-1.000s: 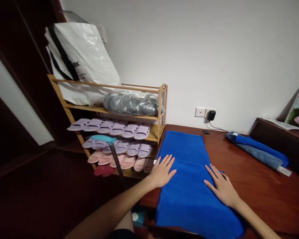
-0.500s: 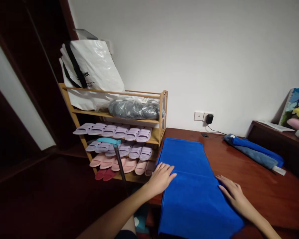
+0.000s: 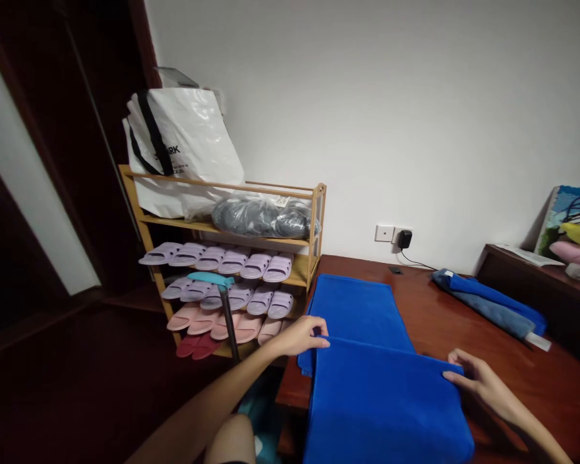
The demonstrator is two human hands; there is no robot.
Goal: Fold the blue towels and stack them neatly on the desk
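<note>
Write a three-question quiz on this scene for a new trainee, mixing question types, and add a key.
1. What do the person's left hand and right hand both pinch?
A) The black plastic wall adapter
B) The bright-blue rectangular fabric cloth
C) The dark-red slippers

2. True or false: The glossy white bag with black straps stands on the light-brown wooden rack.

3. How many lavender open-toed slippers line the rack's highest slipper row?

Key: 1. B; 2. True; 3. Six.
</note>
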